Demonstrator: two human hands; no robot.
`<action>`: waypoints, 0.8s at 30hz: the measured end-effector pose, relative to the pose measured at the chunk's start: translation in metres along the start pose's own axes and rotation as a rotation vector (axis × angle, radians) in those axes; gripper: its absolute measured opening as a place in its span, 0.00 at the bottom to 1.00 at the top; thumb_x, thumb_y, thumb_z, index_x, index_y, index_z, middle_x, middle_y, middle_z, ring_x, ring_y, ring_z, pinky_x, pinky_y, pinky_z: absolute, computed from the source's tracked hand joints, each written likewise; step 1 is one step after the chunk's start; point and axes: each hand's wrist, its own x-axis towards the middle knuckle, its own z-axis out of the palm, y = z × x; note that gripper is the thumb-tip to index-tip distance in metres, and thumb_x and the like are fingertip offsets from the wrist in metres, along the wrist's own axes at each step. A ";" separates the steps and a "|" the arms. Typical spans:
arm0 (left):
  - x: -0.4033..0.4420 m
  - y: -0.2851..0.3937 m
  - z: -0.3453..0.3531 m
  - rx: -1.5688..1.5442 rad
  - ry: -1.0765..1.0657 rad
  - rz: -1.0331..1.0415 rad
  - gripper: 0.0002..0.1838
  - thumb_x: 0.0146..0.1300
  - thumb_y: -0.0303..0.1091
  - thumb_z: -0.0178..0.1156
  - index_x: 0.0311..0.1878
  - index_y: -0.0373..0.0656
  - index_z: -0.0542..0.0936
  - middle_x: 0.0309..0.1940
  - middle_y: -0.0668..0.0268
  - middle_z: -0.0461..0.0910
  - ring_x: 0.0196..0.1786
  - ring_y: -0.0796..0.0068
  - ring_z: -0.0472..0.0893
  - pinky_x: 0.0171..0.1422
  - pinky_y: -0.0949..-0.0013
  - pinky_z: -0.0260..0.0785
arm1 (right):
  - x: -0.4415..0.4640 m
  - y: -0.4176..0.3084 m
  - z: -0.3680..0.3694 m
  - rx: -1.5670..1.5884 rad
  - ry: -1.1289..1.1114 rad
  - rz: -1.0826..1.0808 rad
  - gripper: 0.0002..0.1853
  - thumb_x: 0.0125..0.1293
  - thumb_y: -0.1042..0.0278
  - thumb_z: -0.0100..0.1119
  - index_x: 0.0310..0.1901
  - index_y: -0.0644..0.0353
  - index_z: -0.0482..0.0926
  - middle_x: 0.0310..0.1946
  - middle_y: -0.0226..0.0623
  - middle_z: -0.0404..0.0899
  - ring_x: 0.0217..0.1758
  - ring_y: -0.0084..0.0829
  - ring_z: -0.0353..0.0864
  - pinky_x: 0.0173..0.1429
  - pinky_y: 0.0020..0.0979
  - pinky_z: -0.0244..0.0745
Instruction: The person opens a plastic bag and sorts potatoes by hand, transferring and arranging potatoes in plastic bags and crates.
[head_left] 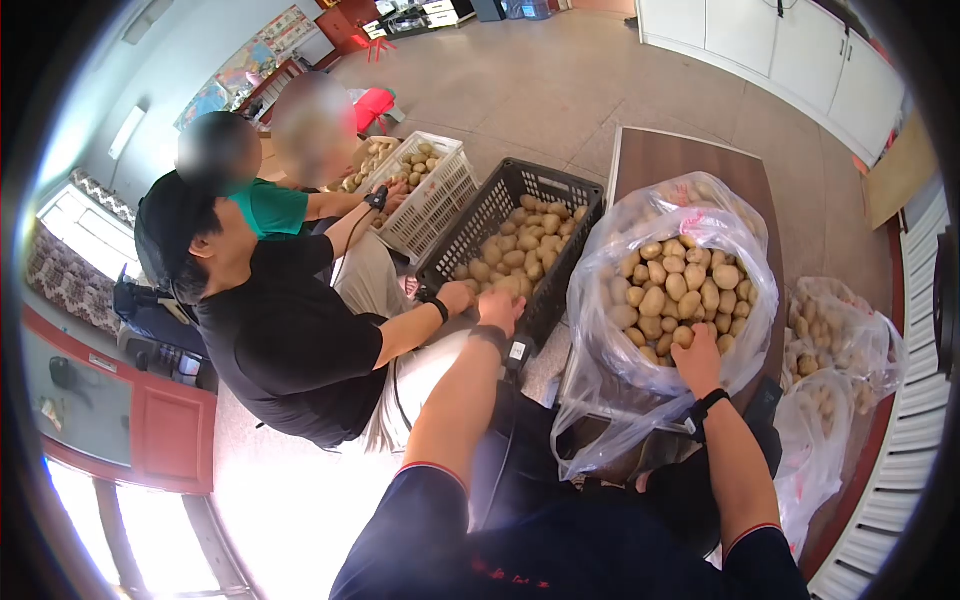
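Note:
My right hand (698, 362) reaches into a clear plastic bag (600, 395) full of potatoes (680, 287). Its fingers curl around a potato (683, 337) near the bag's close side. My left hand (500, 312) is at the near end of a black plastic crate (553, 172), over the potatoes (520, 245) inside. Its fingers are bent, and what they hold, if anything, is hidden. Beside it, a hand (456, 297) of the person in the black shirt is also at the crate's edge.
The bag rests on a brown tabletop (690, 160). More bags of potatoes (840, 335) stand on the floor at the right. At the left sit people beside a white crate (455, 190) with potatoes. White cabinets (760, 40) line the back wall.

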 end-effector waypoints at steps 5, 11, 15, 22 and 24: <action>-0.011 0.021 -0.006 -0.475 0.055 -0.231 0.10 0.64 0.30 0.54 0.48 0.45 0.74 0.41 0.61 0.80 0.42 0.65 0.82 0.40 0.57 0.73 | 0.004 0.015 0.013 0.224 0.053 0.046 0.26 0.54 0.62 0.64 0.52 0.65 0.73 0.42 0.51 0.80 0.49 0.49 0.80 0.52 0.43 0.74; 0.000 -0.001 0.006 -0.090 0.057 -0.043 0.13 0.67 0.35 0.53 0.52 0.44 0.75 0.44 0.62 0.78 0.40 0.68 0.81 0.38 0.63 0.75 | 0.004 0.004 -0.008 0.930 -0.171 0.289 0.22 0.61 0.60 0.56 0.54 0.61 0.74 0.33 0.34 0.78 0.26 0.24 0.76 0.29 0.25 0.70; -0.042 0.126 0.010 -0.783 0.138 -0.481 0.19 0.66 0.38 0.57 0.55 0.37 0.73 0.43 0.59 0.76 0.40 0.65 0.80 0.39 0.66 0.78 | 0.010 0.015 0.002 1.251 -0.328 0.394 0.19 0.66 0.51 0.52 0.51 0.55 0.74 0.31 0.30 0.76 0.24 0.22 0.73 0.27 0.26 0.70; -0.069 0.175 0.049 -0.536 -0.316 -0.315 0.24 0.65 0.40 0.59 0.59 0.36 0.70 0.46 0.58 0.75 0.37 0.66 0.82 0.36 0.66 0.78 | -0.011 -0.032 -0.037 1.461 -0.490 0.299 0.16 0.66 0.55 0.56 0.50 0.54 0.72 0.34 0.31 0.75 0.28 0.24 0.73 0.31 0.28 0.71; -0.078 0.184 0.058 -0.499 -0.412 -0.307 0.26 0.65 0.43 0.60 0.60 0.36 0.70 0.46 0.59 0.76 0.36 0.67 0.82 0.35 0.66 0.78 | -0.012 -0.032 -0.029 1.411 -0.650 0.175 0.15 0.68 0.58 0.53 0.51 0.56 0.72 0.34 0.33 0.76 0.28 0.24 0.73 0.32 0.28 0.71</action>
